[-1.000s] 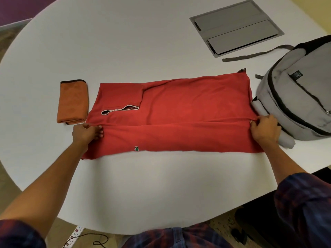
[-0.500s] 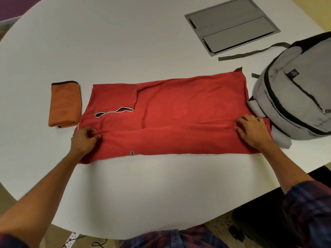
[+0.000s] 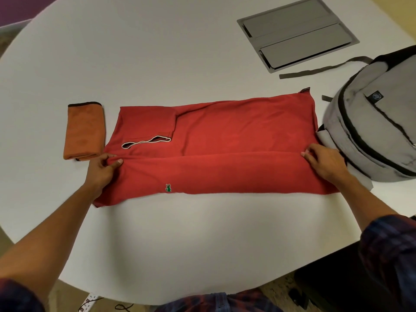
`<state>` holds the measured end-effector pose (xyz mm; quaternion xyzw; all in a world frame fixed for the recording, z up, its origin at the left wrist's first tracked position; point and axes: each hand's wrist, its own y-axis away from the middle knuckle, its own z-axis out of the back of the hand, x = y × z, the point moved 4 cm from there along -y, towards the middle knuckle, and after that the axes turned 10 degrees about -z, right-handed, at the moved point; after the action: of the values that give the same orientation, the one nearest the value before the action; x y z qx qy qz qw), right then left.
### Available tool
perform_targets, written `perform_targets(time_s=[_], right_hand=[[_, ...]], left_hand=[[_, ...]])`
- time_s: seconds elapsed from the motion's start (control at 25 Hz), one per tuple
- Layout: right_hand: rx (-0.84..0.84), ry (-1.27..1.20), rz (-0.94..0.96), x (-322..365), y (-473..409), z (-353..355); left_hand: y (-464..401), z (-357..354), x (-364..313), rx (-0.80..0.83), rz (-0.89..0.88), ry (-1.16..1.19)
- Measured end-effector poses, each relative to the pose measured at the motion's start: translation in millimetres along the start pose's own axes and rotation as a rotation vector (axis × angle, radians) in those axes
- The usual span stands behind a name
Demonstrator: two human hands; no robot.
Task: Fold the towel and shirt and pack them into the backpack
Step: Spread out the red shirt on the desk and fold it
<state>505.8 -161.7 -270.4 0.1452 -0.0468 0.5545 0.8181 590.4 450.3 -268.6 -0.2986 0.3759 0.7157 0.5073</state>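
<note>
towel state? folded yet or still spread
Folded. The orange towel lies as a compact stacked rectangle left of the red shirt, layered edges showing at its near end; neither hand touches it.

towel (image 3: pixel 85 131) left of shirt (image 3: pixel 225 140), backpack (image 3: pixel 373 131) right

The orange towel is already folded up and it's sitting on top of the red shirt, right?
Not quite. The head view shows the orange towel folded, but it lies on the table beside the red shirt, just past its collar end, not on top of it.
</note>
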Motion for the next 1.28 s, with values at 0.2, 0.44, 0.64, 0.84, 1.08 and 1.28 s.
perform_targets(time_s=[0.2,0.44,0.64,0.84,1.08,1.28], right_hand=[[0.052,0.046,-0.04,-7,1,1],[-0.104,0.221,-0.048,-19,4,-1],[-0.065,0.337,-0.118,-7,-5,-2],[0.024,0.38,-0.085,16,-16,0],[0.262,0.584,-0.27,23,-32,11],[0.041,0.292,-0.073,61,-77,26]], left_hand=[[2,0,17,-0.034,0.151,-0.154],[2,5,20,-0.044,0.05,-0.148],[0,-4,9,0.06,-0.063,-0.468],[-8,-9,-8,0.04,-0.081,-0.523],[-19,-10,-8,0.222,-0.143,-0.699],[-41,-13,-54,-0.037,-0.462,-0.745]])
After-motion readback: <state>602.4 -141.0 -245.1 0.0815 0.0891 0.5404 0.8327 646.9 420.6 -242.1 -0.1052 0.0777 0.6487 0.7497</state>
